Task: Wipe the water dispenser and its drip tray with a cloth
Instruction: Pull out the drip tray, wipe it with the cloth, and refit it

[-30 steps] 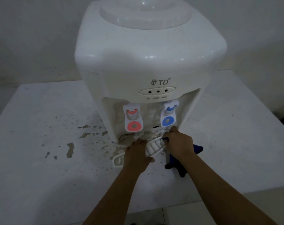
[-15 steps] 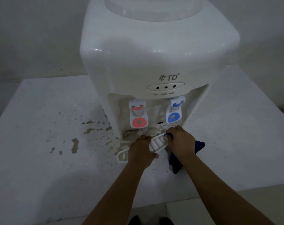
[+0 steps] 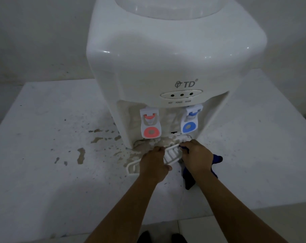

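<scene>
Gripping the white slatted drip tray [image 3: 171,156] from both sides, the person has it out of the recess at the foot of the white water dispenser [image 3: 159,67], seemingly so its surfaces can be reached, and so can the stained recess floor behind it. In the head view, the left hand [image 3: 154,165] is curled over the tray's middle, thumb towards the near edge, steadying it. The right hand [image 3: 197,158] is closed on the tray's far-right end with a dark blue cloth [image 3: 217,159] bunched beneath the palm; a tail of the cloth hangs below the wrist onto the white table [image 3: 43,172]. Holding cloth and tray together looks meant for rubbing that end while the other hand braces.

The tray sits in front of the dispenser, below the red tap [image 3: 150,126] and blue tap [image 3: 189,122]. Its long axis runs diagonally: the left end rests low on the table near the brown stains [image 3: 81,155], while the right end is lifted towards the recess under the blue tap.
</scene>
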